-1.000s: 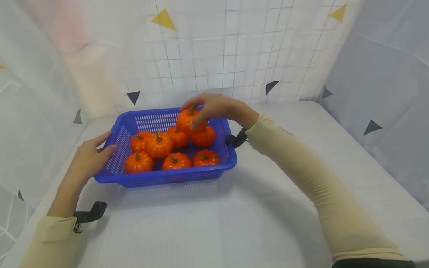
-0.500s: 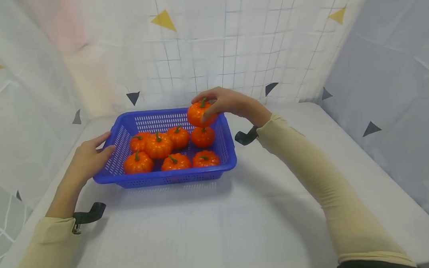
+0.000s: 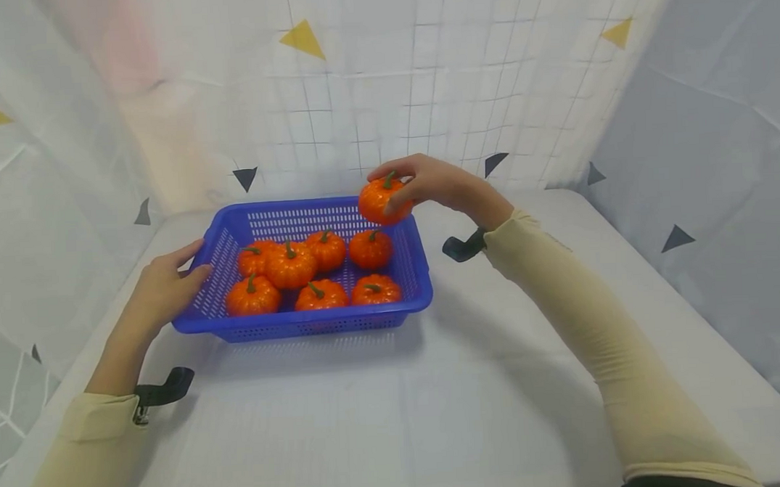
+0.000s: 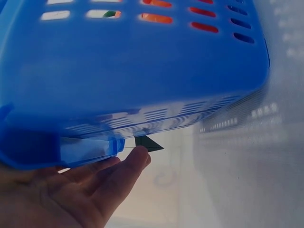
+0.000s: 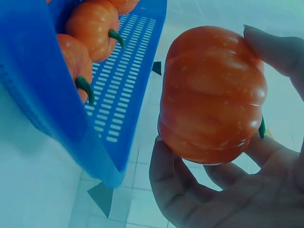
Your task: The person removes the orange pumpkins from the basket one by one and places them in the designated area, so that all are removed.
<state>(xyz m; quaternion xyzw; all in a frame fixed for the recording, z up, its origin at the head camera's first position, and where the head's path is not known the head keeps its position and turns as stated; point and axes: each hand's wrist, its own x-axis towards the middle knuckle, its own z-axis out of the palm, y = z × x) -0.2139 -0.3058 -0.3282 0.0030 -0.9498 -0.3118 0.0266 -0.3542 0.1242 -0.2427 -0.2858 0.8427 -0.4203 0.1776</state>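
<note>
A blue slotted plastic basket (image 3: 302,316) stands on the white table with several small orange pumpkins (image 3: 290,265) inside, each with a green stem. My left hand (image 3: 162,288) holds its left rim; in the left wrist view, the fingers (image 4: 121,178) lie by the rim, which partly hides them. Above the basket's back right corner, my right hand (image 3: 436,182) grips one pumpkin (image 3: 385,200) between thumb and fingers. Seen from the right wrist, that pumpkin (image 5: 213,95) is off the table and apart from the basket's rim (image 5: 111,173).
The white table (image 3: 397,410) extends in front of the basket and to its right. White sheeting (image 3: 474,73) with grid lines and coloured triangles rises behind, and grey sheeting (image 3: 721,185) hangs at the right side.
My right hand has lifted its pumpkin up and to the right, from above the other pumpkins to the basket's back right corner. My left hand and the basket stay in place.
</note>
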